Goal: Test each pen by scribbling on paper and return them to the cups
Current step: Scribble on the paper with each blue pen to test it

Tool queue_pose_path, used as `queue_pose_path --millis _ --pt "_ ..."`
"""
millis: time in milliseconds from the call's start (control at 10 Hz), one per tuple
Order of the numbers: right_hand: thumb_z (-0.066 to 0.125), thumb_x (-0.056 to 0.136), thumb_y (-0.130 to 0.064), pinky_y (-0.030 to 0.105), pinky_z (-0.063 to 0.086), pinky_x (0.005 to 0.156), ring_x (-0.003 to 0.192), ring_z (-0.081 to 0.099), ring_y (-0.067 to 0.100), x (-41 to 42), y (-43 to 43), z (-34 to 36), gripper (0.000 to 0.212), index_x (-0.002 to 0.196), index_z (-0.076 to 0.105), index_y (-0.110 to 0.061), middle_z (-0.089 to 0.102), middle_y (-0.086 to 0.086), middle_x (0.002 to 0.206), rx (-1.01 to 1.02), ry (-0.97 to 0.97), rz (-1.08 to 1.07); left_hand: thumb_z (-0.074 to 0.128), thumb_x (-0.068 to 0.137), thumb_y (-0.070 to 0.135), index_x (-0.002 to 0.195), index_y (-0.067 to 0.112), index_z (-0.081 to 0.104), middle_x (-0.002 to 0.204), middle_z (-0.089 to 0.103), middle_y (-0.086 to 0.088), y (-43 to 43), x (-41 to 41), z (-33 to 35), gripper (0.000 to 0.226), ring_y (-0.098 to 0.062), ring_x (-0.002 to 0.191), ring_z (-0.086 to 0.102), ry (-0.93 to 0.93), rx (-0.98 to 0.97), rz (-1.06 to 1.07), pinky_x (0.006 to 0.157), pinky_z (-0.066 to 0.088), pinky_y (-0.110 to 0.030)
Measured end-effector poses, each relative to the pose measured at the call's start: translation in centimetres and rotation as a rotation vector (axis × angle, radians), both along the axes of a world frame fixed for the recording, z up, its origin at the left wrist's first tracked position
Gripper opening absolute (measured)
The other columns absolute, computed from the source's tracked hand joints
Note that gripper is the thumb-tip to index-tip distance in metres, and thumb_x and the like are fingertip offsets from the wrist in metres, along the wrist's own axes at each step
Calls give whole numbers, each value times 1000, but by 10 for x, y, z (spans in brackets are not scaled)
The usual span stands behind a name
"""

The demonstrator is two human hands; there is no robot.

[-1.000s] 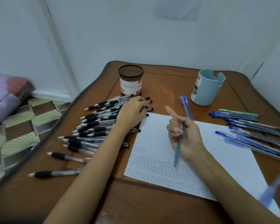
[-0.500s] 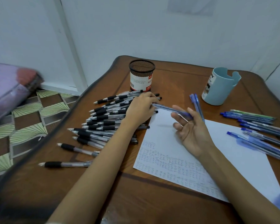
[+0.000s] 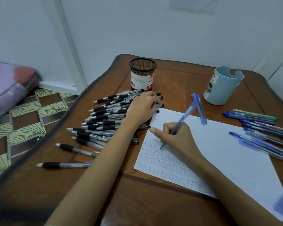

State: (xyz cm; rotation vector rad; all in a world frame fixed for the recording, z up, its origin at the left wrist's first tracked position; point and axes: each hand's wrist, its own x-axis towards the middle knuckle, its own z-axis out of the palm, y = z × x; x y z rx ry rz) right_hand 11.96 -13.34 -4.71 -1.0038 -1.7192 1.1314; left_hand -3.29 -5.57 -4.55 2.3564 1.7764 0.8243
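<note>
We are now gripping a blue pen (image 3: 185, 116) in our right hand (image 3: 178, 137), fingers and thumb clamped round its lower barrel in a writing hold. The forefinger is sticking out to the left. Half a second ago that palm was lying open while the pen was passing across from our left hand (image 3: 140, 108), so the hand-over is done and the test of this pen is beginning.

The tip is coming down on the sheet of paper (image 3: 219, 152), just above the rows of small scribbles (image 3: 162, 162) near the sheet's left edge. Whether it is already touching we cannot tell.

Our left hand is back on the heap of black-grip pens (image 3: 96, 126), lying on it with the fingers bent over the ends nearest the mesh cup (image 3: 142, 74). We cannot tell whether it is pinching one.

Nothing is showing above the rim of the mesh cup or the pale blue cup (image 3: 220, 87). Two blue pens (image 3: 201, 108) are lying at the top of the paper, and a row of blue pens (image 3: 260, 126) is lying on the wooden table (image 3: 170, 201) to the right. We are judging the task to be far from finished, with many pens waiting outside the cups.
</note>
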Motion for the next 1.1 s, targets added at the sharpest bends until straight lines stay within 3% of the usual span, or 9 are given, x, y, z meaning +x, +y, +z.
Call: queue_pose_path --millis 200,500,800,900,1100 --pt "65 87 -11 10 31 49 40 37 3 -1 3 -6 52 43 36 -18 37 -9 36 42 -33 8 46 94 11 109 15 69 120 59 -1 0 0 0 29 -19 110 52 -4 -12 7 86 48 -39" --pt "61 85 -3 11 30 51 43 35 5 -2 5 -8 52 42 39 -22 36 -8 40 77 -80 -3 45 94 10 110 15 69 121 58 -1 -1 1 1 29 -19 111 51 2 -27 14 87 48 -40" --pt "64 86 -11 15 34 53 49 40 9 -2 4 -8 47 45 42 -15 42 5 45 67 -34 -47 45 94 11 110 15 69 121 58 -1 -2 1 2 29 -17 111 50 2 -18 11 88 46 -36" --pt "64 86 -12 12 33 51 47 39 5 -3 5 -9 47 45 42 -17 40 -6 42 66 -62 -47 45 95 11 111 16 69 122 58 -1 -2 1 2 29 -18 113 50 4 -24 14 89 46 -37" --pt "62 86 -7 14 32 51 48 36 8 -3 6 -9 47 45 40 -17 38 -2 44 78 -48 -69 45 95 10 110 15 69 121 58 -1 -2 1 2 29 -18 112 50 -3 -23 12 87 47 -37"
